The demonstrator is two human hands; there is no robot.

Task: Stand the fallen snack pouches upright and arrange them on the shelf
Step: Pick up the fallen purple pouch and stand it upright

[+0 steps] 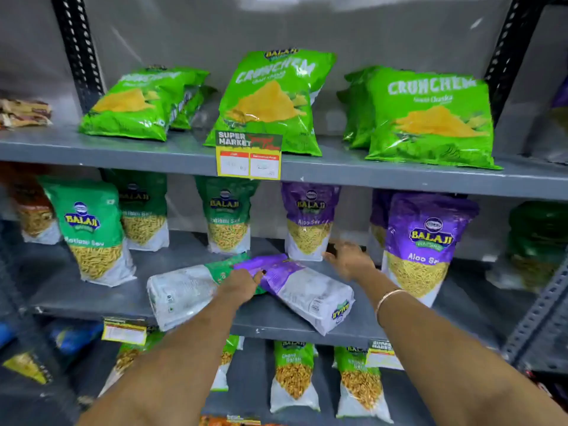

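Grey steel makes up the middle shelf (92, 299), and we take the yellow price tag (249, 156) on the shelf edge above as our landmark. Well below it and to the left, a green pouch (184, 292) lies flat, back side up, its bottom jutting over the front lip. Our left hand (241, 285) rests where that pouch's top meets the next one; the fingers curl down onto the purple edge, though we cannot tell whether they pinch it. Below the tag and slightly right, a purple pouch (307, 290) lies tilted, its top crossing the green one's. Further right, our right hand (350, 259) hovers with fingers spread, holding nothing, just beside a standing purple pouch (309, 222).

We judge these pouches light, soft and crinkly, with slick film and loose contents that shift. Taking them by the stiffer sealed top and steadying the flat bottom looks best; squeezing the middle could crush the snack.
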